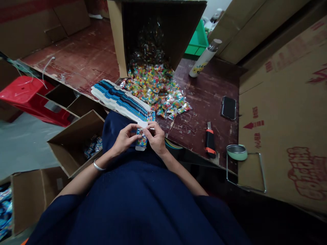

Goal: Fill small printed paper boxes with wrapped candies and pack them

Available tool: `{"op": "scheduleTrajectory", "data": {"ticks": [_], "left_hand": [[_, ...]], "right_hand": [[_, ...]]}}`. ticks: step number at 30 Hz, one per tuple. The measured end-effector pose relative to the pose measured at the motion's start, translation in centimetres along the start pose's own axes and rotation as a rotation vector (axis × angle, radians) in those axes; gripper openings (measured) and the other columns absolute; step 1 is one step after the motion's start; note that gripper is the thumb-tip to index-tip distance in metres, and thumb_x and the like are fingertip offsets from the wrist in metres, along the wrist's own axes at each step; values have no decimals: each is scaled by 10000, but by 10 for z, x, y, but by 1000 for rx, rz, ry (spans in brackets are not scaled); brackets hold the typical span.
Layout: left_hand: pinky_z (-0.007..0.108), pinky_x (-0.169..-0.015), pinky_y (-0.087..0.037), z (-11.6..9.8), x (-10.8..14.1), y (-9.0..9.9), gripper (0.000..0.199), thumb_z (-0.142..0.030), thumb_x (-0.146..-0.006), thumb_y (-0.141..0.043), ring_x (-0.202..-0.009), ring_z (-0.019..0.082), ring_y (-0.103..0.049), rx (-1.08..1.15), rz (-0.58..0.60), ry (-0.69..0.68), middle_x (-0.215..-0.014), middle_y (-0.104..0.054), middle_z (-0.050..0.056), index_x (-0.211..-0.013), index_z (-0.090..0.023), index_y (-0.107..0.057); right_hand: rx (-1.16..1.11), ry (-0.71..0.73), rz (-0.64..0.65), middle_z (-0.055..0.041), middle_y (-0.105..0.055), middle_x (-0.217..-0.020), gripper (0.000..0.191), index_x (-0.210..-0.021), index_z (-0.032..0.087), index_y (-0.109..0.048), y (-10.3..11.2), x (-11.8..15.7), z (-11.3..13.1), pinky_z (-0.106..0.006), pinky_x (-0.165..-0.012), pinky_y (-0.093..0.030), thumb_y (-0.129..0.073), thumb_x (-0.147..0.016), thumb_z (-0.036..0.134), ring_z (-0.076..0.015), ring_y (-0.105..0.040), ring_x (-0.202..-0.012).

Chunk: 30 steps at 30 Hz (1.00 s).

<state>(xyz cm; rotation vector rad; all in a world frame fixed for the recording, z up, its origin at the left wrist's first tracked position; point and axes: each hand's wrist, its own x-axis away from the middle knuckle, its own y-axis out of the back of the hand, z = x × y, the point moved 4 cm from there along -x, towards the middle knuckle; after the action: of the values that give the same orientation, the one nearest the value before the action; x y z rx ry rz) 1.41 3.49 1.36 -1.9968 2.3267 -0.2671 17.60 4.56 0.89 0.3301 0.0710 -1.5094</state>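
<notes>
Between both hands, just off the table's front edge, is a small printed blue carton (pixel 141 143) with a white flap standing up at its top. My left hand (pixel 126 137) grips its left side with thumb and fingers. On the other side, my right hand (pixel 156 137) pinches it near the upper end, the thumb by the flap. Right beyond the hands lies a fanned row of flat blue-and-white cartons (pixel 120 98). Behind that row, small clear packets of colourful candy (pixel 155 85) spill from a tipped cardboard box (pixel 118 41).
To the right on the table (pixel 194 98) are a white bottle (pixel 205 58), a black phone (pixel 228 108) and an orange-black box cutter (pixel 210 141). A green bowl (pixel 237 152) sits by a large carton (pixel 283 119). Open boxes (pixel 74 146) and a red stool (pixel 25 93) stand at left.
</notes>
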Motion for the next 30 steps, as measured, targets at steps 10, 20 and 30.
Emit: {"op": "scheduleTrajectory", "data": {"ticks": [10, 20, 30], "left_hand": [[261, -738, -596, -7, 4, -1, 482, -298, -708, -892, -794, 134, -671, -7, -76, -46, -977, -620, -1, -1037, -214, -551], [308, -801, -620, -11, 5, -1, 579, -262, -750, -866, -832, 180, -755, -23, 47, 18, -1033, -684, 28, -1244, -228, -565], [284, -789, -610, -3, 9, -2, 464, -305, -751, -870, -851, 175, -723, -8, 1, 23, -1032, -723, 49, -1170, -186, -710]], "right_hand": [[-208, -120, 128, -24, -692, -856, 409, -775, 230, -604, 3, -19, 20, -335, -777, -578, -798, -801, 589, -184, -668, -811], [-175, -273, 191, 5, -679, -683, 421, -700, 189, -690, 15, -36, 11, -292, -643, -494, -889, -678, 560, -141, -586, -636], [3, 12, 265, -44, -736, -894, 440, -725, 215, -661, 19, -23, 27, -341, -802, -551, -617, -961, 584, -192, -680, -870]]}}
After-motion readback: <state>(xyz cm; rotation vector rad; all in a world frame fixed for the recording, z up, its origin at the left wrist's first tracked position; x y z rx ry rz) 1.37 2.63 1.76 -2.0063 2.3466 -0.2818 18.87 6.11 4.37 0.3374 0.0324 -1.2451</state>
